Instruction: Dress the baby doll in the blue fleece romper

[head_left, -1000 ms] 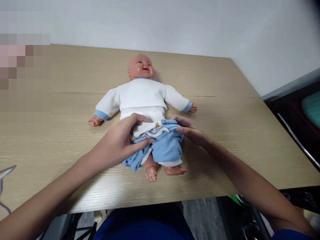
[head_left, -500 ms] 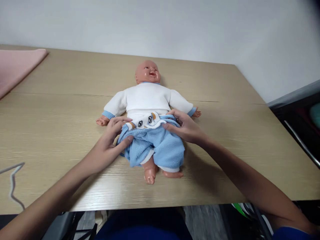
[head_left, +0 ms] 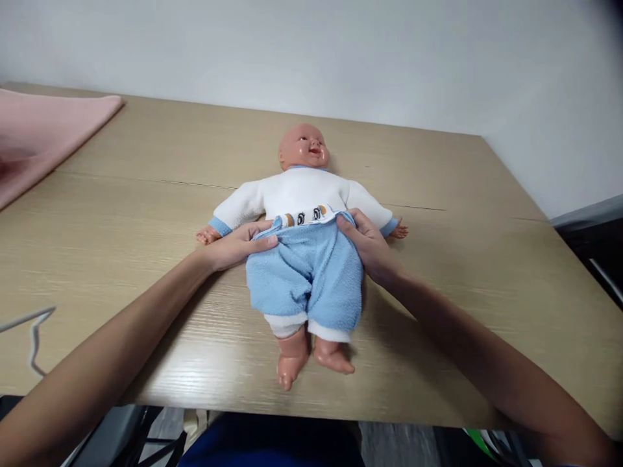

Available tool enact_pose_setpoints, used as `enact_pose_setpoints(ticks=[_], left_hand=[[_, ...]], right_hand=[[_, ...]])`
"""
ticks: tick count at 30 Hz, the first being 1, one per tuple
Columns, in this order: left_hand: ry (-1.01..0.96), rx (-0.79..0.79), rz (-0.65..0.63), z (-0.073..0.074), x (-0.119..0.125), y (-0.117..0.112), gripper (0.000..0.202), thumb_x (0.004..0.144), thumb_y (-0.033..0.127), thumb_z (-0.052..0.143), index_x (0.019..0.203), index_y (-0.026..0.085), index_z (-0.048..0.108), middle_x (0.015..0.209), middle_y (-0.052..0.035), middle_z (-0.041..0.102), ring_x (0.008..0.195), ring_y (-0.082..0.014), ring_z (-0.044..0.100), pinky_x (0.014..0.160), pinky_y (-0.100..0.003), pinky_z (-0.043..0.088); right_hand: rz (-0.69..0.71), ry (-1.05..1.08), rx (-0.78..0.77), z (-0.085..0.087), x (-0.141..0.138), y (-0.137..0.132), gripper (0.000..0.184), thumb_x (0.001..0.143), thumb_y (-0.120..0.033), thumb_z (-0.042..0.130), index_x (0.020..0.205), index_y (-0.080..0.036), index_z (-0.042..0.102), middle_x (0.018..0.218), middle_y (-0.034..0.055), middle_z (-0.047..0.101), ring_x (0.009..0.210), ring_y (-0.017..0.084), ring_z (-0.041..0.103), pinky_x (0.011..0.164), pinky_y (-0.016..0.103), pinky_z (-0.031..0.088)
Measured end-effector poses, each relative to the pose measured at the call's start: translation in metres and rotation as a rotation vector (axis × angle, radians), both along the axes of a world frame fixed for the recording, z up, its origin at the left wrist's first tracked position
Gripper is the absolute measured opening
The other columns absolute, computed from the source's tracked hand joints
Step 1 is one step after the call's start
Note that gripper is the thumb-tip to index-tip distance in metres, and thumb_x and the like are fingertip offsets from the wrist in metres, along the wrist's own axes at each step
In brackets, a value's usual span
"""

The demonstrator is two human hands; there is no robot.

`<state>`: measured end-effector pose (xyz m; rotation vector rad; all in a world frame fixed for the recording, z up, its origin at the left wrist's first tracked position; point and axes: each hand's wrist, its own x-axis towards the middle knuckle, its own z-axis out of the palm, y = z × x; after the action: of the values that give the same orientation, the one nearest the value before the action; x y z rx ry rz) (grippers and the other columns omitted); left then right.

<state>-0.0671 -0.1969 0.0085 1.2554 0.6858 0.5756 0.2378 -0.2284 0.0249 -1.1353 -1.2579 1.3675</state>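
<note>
A baby doll [head_left: 304,146] lies face up on the table, its feet toward me. It wears a white top [head_left: 311,188] with blue cuffs and light blue trousers [head_left: 287,275] with white leg hems. At the waist, a white bib part [head_left: 309,215] with embroidered eyes is partly covered by the blue cloth. My left hand [head_left: 243,245] pinches the waistband on the left, thumb outside, with its other fingers partly hidden behind the cloth. On the opposite side my right hand [head_left: 368,243] grips the waistband, its thumb on the front.
The wooden table [head_left: 170,207] reaches back to a pale wall. A pink cloth [head_left: 53,123] lies at the back left, and a white hanger-like wire [head_left: 35,331] at the front left. Dark items stand beyond the table's right edge.
The trousers have been pulled higher up the doll, so both lower legs and feet show more below the hems. Both hands have moved up with the waistband, and less of the bib shows.
</note>
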Motion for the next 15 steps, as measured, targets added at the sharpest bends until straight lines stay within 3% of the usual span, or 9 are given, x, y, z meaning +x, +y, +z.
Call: enact_pose_setpoints(ticks=[2, 5, 8, 10, 12, 15], left_hand=[[0.004, -0.061, -0.077, 0.003, -0.003, 0.013, 0.063, 0.078, 0.072, 0.098, 0.106, 0.018, 0.079, 0.093, -0.0071, 0.080, 0.079, -0.0191, 0.073, 0.073, -0.027, 0.061], [0.021, -0.056, -0.114, 0.012, -0.009, 0.024, 0.065, 0.071, 0.075, 0.100, 0.089, 0.017, 0.078, 0.073, -0.0023, 0.070, 0.063, -0.0152, 0.061, 0.059, -0.025, 0.053], [0.060, 0.007, -0.139, 0.026, -0.015, 0.025, 0.056, 0.076, 0.065, 0.101, 0.084, 0.016, 0.076, 0.072, -0.0004, 0.065, 0.064, -0.0141, 0.056, 0.060, -0.024, 0.047], [0.111, 0.141, -0.130, 0.036, -0.017, 0.021, 0.048, 0.084, 0.058, 0.098, 0.086, 0.016, 0.076, 0.077, -0.0005, 0.064, 0.072, -0.0155, 0.057, 0.066, -0.025, 0.046], [0.140, 0.307, -0.057, 0.042, -0.015, 0.017, 0.044, 0.091, 0.056, 0.092, 0.088, 0.017, 0.074, 0.081, -0.0001, 0.061, 0.076, -0.0166, 0.055, 0.070, -0.027, 0.044], [0.125, 0.519, 0.166, 0.040, -0.003, 0.010, 0.040, 0.096, 0.055, 0.087, 0.087, 0.020, 0.069, 0.083, 0.0004, 0.056, 0.079, -0.0180, 0.052, 0.073, -0.030, 0.043]], right_hand=[[0.031, -0.014, -0.003, -0.002, 0.001, 0.003, 0.052, 0.091, -0.071, 0.085, 0.108, -0.025, 0.068, 0.097, -0.0016, 0.064, 0.085, 0.017, 0.054, 0.079, 0.029, 0.048], [0.019, -0.200, 0.118, 0.005, 0.005, -0.003, 0.041, 0.097, -0.063, 0.081, 0.099, -0.023, 0.069, 0.091, -0.0005, 0.063, 0.084, 0.019, 0.054, 0.079, 0.031, 0.047], [-0.057, -0.391, 0.307, 0.015, 0.007, -0.014, 0.032, 0.103, -0.051, 0.077, 0.089, -0.024, 0.065, 0.083, -0.0007, 0.057, 0.080, 0.019, 0.051, 0.078, 0.034, 0.044], [-0.111, -0.425, 0.391, 0.017, 0.006, -0.017, 0.027, 0.105, -0.045, 0.074, 0.092, -0.024, 0.064, 0.086, 0.0000, 0.057, 0.082, 0.020, 0.051, 0.082, 0.036, 0.044], [-0.159, -0.412, 0.430, 0.016, 0.003, -0.016, 0.022, 0.108, -0.042, 0.070, 0.096, -0.025, 0.062, 0.090, 0.0006, 0.056, 0.083, 0.021, 0.051, 0.083, 0.036, 0.044], [-0.231, -0.342, 0.421, 0.009, -0.002, -0.008, 0.019, 0.110, -0.041, 0.066, 0.100, -0.026, 0.060, 0.092, 0.0001, 0.055, 0.086, 0.021, 0.049, 0.083, 0.036, 0.043]])
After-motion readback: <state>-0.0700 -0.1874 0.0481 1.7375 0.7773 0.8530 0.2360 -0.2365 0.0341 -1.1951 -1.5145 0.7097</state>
